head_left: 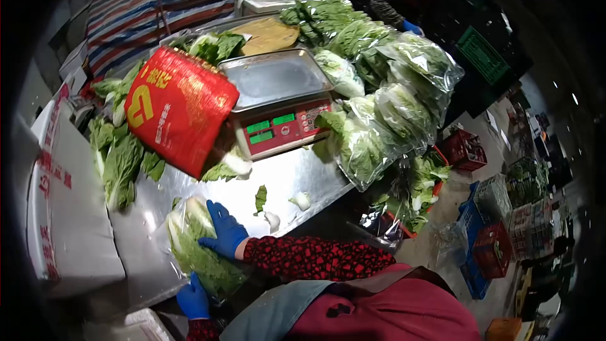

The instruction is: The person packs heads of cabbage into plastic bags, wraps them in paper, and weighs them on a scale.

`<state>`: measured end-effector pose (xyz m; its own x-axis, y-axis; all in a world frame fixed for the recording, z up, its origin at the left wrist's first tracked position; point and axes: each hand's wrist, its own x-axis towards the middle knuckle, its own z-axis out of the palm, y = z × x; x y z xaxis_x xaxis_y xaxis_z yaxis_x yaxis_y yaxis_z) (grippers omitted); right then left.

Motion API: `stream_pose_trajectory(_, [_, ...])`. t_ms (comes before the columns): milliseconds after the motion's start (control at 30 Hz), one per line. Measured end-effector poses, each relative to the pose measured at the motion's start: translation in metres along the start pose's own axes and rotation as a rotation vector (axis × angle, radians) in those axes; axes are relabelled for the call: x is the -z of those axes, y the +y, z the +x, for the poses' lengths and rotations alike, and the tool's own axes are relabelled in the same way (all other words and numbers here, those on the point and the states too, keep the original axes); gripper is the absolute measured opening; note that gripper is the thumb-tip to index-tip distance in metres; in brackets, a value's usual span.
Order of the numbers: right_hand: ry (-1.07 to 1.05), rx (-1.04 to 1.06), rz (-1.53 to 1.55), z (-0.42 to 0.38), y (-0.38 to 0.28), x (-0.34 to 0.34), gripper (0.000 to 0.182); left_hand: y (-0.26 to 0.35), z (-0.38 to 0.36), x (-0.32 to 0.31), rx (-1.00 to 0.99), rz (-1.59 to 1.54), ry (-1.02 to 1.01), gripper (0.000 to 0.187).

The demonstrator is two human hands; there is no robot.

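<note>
A napa cabbage (pixel 194 240) in a clear plastic bag lies at the near edge of the metal table. My right hand (pixel 225 231), in a blue glove, grips its side, with the thumb apart from the fingers. At the lower end of the same cabbage, my left hand (pixel 192 298), also blue-gloved, closes at the bag; its fingers are partly hidden. Loose leaf scraps (pixel 261 199) and white stem pieces (pixel 300 200) lie to the right of the cabbage.
A red-bodied scale (pixel 281 127) stands behind, beside a red printed bag (pixel 180 110). Bagged cabbages (pixel 404 113) pile up on the right. A white carton (pixel 69 215) borders the left. Crates (pixel 492 249) stand on the floor; another person (pixel 410 0) is at the back.
</note>
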<state>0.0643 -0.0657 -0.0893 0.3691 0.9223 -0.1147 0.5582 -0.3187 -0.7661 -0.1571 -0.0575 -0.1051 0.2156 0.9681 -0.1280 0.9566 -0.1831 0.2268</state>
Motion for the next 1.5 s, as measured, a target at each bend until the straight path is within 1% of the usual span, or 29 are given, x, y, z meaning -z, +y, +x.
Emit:
stream_pose_trajectory(33, [-0.041,-0.096,0.111,0.006,-0.003,0.003,0.109,0.006,0.002,0.015,0.047,0.124,-0.182,0.054])
stream_pose_trajectory(67, [-0.082,-0.187,0.226,0.012,-0.007,0.007,0.114,0.003,0.004,0.011,0.016,0.113,-0.171,0.054])
stream_pose_trajectory(100, [-0.054,-0.228,0.228,0.02,-0.005,0.003,0.123,-0.007,0.003,0.003,-0.119,0.062,0.047,0.06])
stream_pose_trajectory(167, [-0.135,-0.361,0.49,0.024,-0.015,0.009,0.11,-0.018,0.011,0.004,-0.265,-0.002,0.278,0.067])
stream_pose_trajectory(200, [-0.225,-0.408,0.437,0.032,-0.018,0.009,0.098,-0.021,0.014,0.007,-0.287,-0.04,0.316,0.066])
stream_pose_trajectory(267, [-0.274,-0.335,0.587,0.031,-0.022,0.012,0.092,-0.015,0.025,0.011,-0.273,-0.117,0.302,0.062])
stream_pose_trajectory(300, [-0.246,-0.294,0.581,0.03,-0.028,0.015,0.091,-0.011,0.031,0.015,-0.259,-0.163,0.292,0.06])
stream_pose_trajectory(367, [-0.224,-0.201,0.53,0.018,-0.046,0.038,0.102,-0.001,0.042,0.023,-0.231,-0.277,0.272,0.057])
stream_pose_trajectory(400, [-0.199,-0.139,0.558,0.015,-0.052,0.044,0.104,0.006,0.049,0.028,-0.216,-0.355,0.263,0.056])
stream_pose_trajectory(467, [-0.179,0.057,0.552,0.009,-0.062,0.064,0.101,0.02,0.06,0.038,-0.188,-0.551,0.217,0.053])
stream_pose_trajectory(500, [-0.218,0.144,0.654,0.006,-0.069,0.078,0.096,0.03,0.066,0.043,-0.174,-0.676,0.174,0.052])
stream_pose_trajectory(567, [-0.204,0.309,0.742,0.004,-0.072,0.086,0.093,0.053,0.073,0.051,-0.144,-0.946,0.062,0.049])
stream_pose_trajectory(633, [-0.226,0.367,0.779,0.001,-0.068,0.104,0.094,0.079,0.078,0.058,-0.129,-1.169,-0.065,0.047])
stream_pose_trajectory(700, [-0.337,0.467,0.948,0.002,-0.058,0.123,0.096,0.106,0.084,0.063,-0.129,-1.351,-0.179,0.045])
stream_pose_trajectory(733, [-0.334,0.471,0.953,0.004,-0.05,0.135,0.096,0.121,0.086,0.064,-0.133,-1.417,-0.233,0.045])
stream_pose_trajectory(800, [-0.459,0.471,0.82,0.015,-0.035,0.173,0.097,0.151,0.087,0.064,-0.152,-1.518,-0.336,0.043])
stream_pose_trajectory(833, [-0.485,0.532,0.874,0.016,-0.029,0.193,0.099,0.167,0.088,0.063,-0.163,-1.55,-0.373,0.043])
stream_pose_trajectory(900, [-0.614,0.505,0.997,0.017,-0.01,0.225,0.1,0.203,0.087,0.059,-0.185,-1.609,-0.465,0.043])
stream_pose_trajectory(933, [-0.595,0.487,0.906,0.016,0.002,0.243,0.099,0.222,0.088,0.056,-0.195,-1.637,-0.505,0.043])
stream_pose_trajectory(1033, [-0.629,0.35,1.092,0.014,0.037,0.277,0.099,0.28,0.087,0.047,-0.231,-1.685,-0.626,0.043])
stream_pose_trajectory(1100, [-0.495,0.342,1.155,0.004,0.053,0.306,0.099,0.317,0.087,0.041,-0.259,-1.713,-0.702,0.044])
stream_pose_trajectory(1133, [-0.456,0.346,1.113,0.003,0.065,0.315,0.1,0.333,0.083,0.036,-0.269,-1.719,-0.737,0.045])
stream_pose_trajectory(1200, [-0.396,0.307,1.096,-0.003,0.08,0.341,0.105,0.362,0.08,0.029,-0.293,-1.736,-0.809,0.047])
stream_pose_trajectory(1300, [-0.337,0.202,1.172,-0.02,0.092,0.373,0.105,0.401,0.073,0.02,-0.39,-1.747,-0.967,0.05])
stream_pose_trajectory(1333, [-0.304,0.196,1.168,-0.021,0.106,0.378,0.099,0.415,0.074,0.02,-0.492,-1.763,-1.178,0.052])
stream_pose_trajectory(1367, [-0.244,0.168,1.176,-0.026,0.11,0.388,0.099,0.421,0.08,0.001,-0.438,-1.877,-1.398,0.054])
stream_pose_trajectory(1400, [-0.187,0.142,1.182,-0.031,0.11,0.4,0.1,0.427,0.085,-0.019,-0.352,-1.96,-1.626,0.056])
stream_pose_trajectory(1433, [-0.133,0.039,1.157,-0.039,0.102,0.417,0.099,0.435,0.096,-0.054,-0.079,-2.136,-1.854,0.056])
stream_pose_trajectory(1500, [-0.014,0.081,1.076,-0.036,0.108,0.436,0.097,0.48,0.077,-0.008,-0.51,-2.246,-1.982,0.056])
